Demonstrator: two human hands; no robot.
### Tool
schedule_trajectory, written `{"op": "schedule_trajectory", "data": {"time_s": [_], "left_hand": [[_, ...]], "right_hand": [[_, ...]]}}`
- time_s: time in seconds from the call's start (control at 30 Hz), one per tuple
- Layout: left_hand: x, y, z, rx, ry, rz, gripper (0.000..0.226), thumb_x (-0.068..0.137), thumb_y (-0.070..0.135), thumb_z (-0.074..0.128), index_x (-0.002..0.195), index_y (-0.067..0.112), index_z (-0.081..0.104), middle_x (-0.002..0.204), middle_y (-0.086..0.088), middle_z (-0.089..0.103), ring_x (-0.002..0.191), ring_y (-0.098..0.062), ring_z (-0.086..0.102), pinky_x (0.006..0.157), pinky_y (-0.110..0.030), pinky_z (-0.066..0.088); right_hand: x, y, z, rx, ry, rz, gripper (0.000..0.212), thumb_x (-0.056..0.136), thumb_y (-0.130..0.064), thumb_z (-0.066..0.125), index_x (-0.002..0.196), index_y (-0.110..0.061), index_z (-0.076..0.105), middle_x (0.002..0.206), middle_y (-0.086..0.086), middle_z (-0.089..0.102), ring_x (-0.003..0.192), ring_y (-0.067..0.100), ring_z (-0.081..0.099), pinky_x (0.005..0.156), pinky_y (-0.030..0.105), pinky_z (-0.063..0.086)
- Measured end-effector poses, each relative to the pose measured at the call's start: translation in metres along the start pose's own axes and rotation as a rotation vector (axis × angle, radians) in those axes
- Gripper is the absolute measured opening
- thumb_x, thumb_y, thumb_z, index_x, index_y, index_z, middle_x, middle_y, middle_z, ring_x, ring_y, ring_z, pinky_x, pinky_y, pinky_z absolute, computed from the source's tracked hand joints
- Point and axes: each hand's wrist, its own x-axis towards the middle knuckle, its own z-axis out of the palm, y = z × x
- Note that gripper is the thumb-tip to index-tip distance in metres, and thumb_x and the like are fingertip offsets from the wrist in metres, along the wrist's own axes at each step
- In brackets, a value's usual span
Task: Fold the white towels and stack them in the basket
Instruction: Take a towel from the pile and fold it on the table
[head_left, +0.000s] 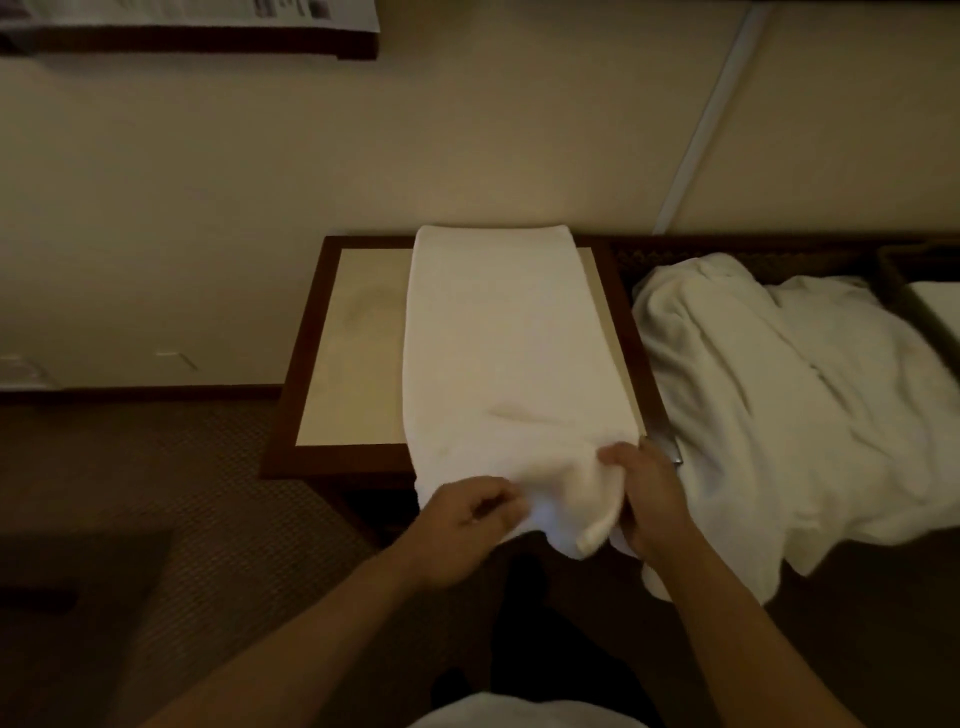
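A long white towel (498, 338) lies lengthwise on a small table (337, 364) with a dark wooden frame and a pale top. Its near end hangs over the table's front edge. My left hand (467, 525) pinches the near left corner of that end. My right hand (649, 499) grips the near right corner, and the cloth bunches between the two hands. To the right, a heap of unfolded white towels (789, 405) spreads over a dark woven basket (727, 254). At the far right edge, a second dark basket (893, 291) holds a folded white towel (940, 306).
A beige wall rises right behind the table and baskets. Brown carpet (197, 493) covers the floor to the left. A dark low piece of furniture (67, 597) sits at the lower left. A framed board (187, 26) hangs on the wall at the upper left.
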Motion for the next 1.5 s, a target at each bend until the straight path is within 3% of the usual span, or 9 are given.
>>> {"op": "schedule_trajectory", "data": {"time_s": [0.1,0.23,0.43,0.53,0.7,0.93,1.03,1.17,1.5], "left_hand": [[0.001,-0.063,-0.007,-0.082,0.359,-0.334,0.023,0.103,0.019,0.055,0.087,0.028,0.069,0.090,0.006,0.067,0.094,-0.017,0.063,0.083,-0.031,0.047],[0.016,-0.110,-0.024,-0.323,0.684,-0.700,0.037,0.104,0.022,0.053,0.140,0.012,0.050,0.134,-0.008,0.055,0.117,-0.028,0.055,0.096,-0.039,0.046],[0.038,-0.121,-0.020,-0.318,0.385,-0.782,0.025,0.100,0.016,0.054,0.122,0.009,0.063,0.113,-0.006,0.065,0.103,-0.025,0.062,0.086,-0.038,0.050],[0.039,-0.129,-0.022,-0.373,0.509,-0.766,0.018,0.096,0.011,0.054,0.110,0.010,0.066,0.118,-0.015,0.067,0.107,-0.031,0.063,0.097,-0.047,0.051],[0.046,-0.122,-0.029,-0.740,0.661,-0.629,0.033,0.107,0.034,0.046,0.123,0.013,0.066,0.116,-0.005,0.072,0.110,-0.024,0.065,0.102,-0.043,0.049],[0.041,-0.125,-0.037,-0.772,0.599,-0.628,0.030,0.106,0.025,0.049,0.125,0.009,0.065,0.122,-0.008,0.072,0.114,-0.026,0.065,0.100,-0.044,0.048],[0.039,-0.124,-0.039,-0.635,0.577,-0.656,0.023,0.106,0.019,0.049,0.116,0.009,0.067,0.119,-0.011,0.071,0.111,-0.028,0.064,0.096,-0.043,0.051],[0.040,-0.123,-0.040,-0.079,0.600,-0.647,0.014,0.104,0.021,0.054,0.096,0.016,0.065,0.097,-0.001,0.066,0.101,-0.026,0.061,0.087,-0.034,0.045],[0.048,-0.126,-0.021,0.085,0.795,-0.724,0.031,0.106,0.019,0.046,0.130,0.003,0.059,0.124,-0.021,0.061,0.107,-0.033,0.055,0.088,-0.038,0.040]], "right_hand": [[0.014,0.022,-0.030,-0.172,0.113,0.146,0.020,0.091,0.000,0.056,0.102,-0.006,0.071,0.095,0.013,0.068,0.088,0.032,0.062,0.069,0.036,0.048],[0.034,0.043,-0.046,-0.203,0.103,0.230,0.018,0.083,-0.001,0.058,0.093,-0.002,0.073,0.102,0.023,0.071,0.097,0.041,0.065,0.080,0.043,0.052],[0.054,0.039,-0.056,-0.218,0.103,0.151,0.014,0.080,-0.004,0.057,0.083,-0.004,0.070,0.091,0.017,0.070,0.091,0.034,0.062,0.082,0.042,0.049],[0.064,0.041,-0.067,-0.408,0.091,0.142,0.015,0.090,0.000,0.050,0.086,-0.002,0.065,0.088,0.013,0.065,0.079,0.026,0.058,0.063,0.032,0.043],[0.081,0.059,-0.071,-0.418,-0.053,0.103,0.011,0.099,-0.024,0.063,0.098,-0.025,0.074,0.103,0.000,0.075,0.098,0.020,0.070,0.087,0.040,0.056],[0.084,0.063,-0.081,-0.312,0.081,-0.034,0.016,0.099,-0.014,0.062,0.094,-0.025,0.073,0.094,-0.010,0.074,0.084,0.007,0.069,0.073,0.021,0.054],[0.089,0.060,-0.083,-0.467,0.055,-0.074,0.018,0.100,-0.020,0.061,0.085,-0.020,0.070,0.088,-0.007,0.071,0.081,0.008,0.065,0.068,0.017,0.049],[0.101,0.064,-0.091,-0.715,0.071,-0.110,0.019,0.100,-0.025,0.062,0.084,-0.018,0.071,0.081,-0.006,0.068,0.079,0.013,0.062,0.065,0.023,0.043],[0.105,0.077,-0.084,-0.827,0.092,-0.110,0.023,0.096,-0.029,0.066,0.081,-0.013,0.071,0.077,0.001,0.069,0.074,0.016,0.061,0.062,0.024,0.041]]}}
